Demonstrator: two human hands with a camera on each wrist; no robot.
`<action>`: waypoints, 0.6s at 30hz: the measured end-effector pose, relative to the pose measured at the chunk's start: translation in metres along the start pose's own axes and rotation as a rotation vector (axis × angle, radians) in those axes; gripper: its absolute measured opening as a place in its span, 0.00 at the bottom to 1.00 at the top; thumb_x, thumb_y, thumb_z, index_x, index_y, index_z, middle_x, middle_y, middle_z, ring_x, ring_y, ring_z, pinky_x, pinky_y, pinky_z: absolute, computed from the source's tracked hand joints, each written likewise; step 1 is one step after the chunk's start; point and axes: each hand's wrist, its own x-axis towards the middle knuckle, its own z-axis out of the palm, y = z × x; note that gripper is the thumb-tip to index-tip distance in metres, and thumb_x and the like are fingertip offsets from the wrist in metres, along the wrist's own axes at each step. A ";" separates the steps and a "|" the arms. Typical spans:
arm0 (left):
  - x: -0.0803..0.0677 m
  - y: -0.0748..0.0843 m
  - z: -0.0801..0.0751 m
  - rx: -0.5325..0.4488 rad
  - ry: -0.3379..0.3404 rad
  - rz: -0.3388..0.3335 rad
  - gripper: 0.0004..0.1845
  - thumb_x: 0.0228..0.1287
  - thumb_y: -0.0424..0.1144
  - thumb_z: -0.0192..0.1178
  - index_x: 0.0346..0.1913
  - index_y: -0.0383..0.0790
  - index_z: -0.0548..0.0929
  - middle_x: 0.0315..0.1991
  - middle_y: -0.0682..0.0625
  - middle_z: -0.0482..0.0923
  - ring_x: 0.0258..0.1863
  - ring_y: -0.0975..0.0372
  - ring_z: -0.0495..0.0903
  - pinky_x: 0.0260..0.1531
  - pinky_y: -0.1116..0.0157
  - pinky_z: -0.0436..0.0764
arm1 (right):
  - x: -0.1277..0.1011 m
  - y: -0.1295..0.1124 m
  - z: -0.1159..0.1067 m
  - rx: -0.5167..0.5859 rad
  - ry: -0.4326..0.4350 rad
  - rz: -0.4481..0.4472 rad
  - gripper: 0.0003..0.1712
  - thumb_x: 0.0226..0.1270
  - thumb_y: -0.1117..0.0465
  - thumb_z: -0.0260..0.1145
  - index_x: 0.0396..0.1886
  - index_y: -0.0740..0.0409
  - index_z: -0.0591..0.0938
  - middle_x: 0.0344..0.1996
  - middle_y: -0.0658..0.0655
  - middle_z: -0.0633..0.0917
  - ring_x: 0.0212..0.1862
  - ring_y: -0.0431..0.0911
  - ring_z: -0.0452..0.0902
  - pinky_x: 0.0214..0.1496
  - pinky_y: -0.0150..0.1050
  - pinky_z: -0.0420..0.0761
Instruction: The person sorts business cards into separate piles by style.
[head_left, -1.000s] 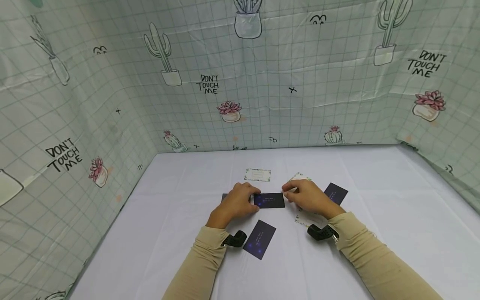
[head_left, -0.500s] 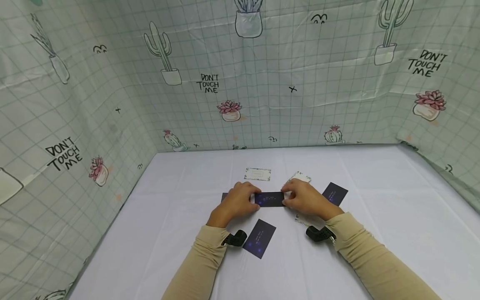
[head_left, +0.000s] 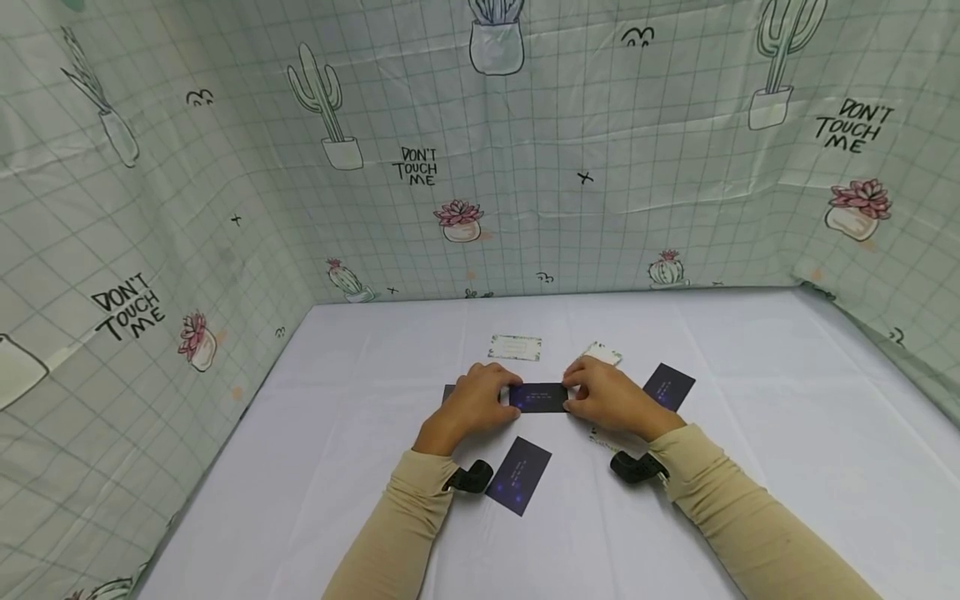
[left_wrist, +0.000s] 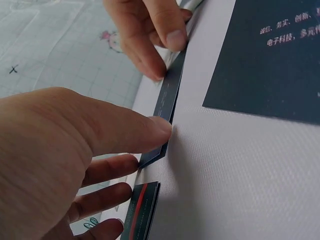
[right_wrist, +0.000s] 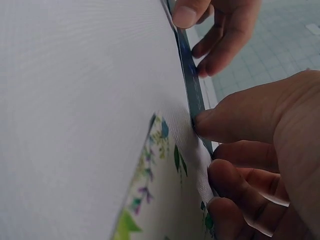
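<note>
Where the beige sleeves enter at the near edge of the white table (head_left: 787, 375), angled inward and forward, forearms converging on one spot, each with a black wrist camera strapped on. Between them, nearest, a dark card (head_left: 518, 476) lying flat, tilted with its long axis running near-left to far-right. Just beyond, under and beside the right wrist, a floral card (right_wrist: 150, 170), partly covered.

Further in, both hands meeting at a dark card held at both ends (head_left: 538, 397), just over the table's middle, long axis running left to right across the view, face up. Left hand (head_left: 474, 403) palm down, knuckles raised, thumb (left_wrist: 125, 132) stretched out and pressed to the card's left short edge, other fingers curled beneath, pinching that end. Right hand (head_left: 611, 398) mirrored, thumb (right_wrist: 225, 120) pressed to the right short edge, fingers curled under, pinching likewise. Seen edge-on from the wrists, tipped up off the cloth on one long side rather than lying flat. Under the left fingers, another dark stack with a red stripe (left_wrist: 142, 207).

Right of the right hand, a further dark card (head_left: 669, 385), tilted. Farther still, two pale cards: one (head_left: 515, 347) lying level, one (head_left: 603, 353) partly hidden behind the right hand. Beyond, the cactus-print cloth (head_left: 480, 167) as backdrop.
</note>
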 end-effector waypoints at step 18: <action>-0.005 -0.005 0.001 -0.001 0.065 0.021 0.17 0.66 0.44 0.66 0.56 0.45 0.86 0.52 0.48 0.81 0.51 0.52 0.74 0.47 0.52 0.71 | 0.000 -0.002 -0.002 -0.002 0.017 -0.017 0.17 0.62 0.62 0.72 0.48 0.68 0.86 0.48 0.56 0.82 0.38 0.42 0.79 0.42 0.42 0.79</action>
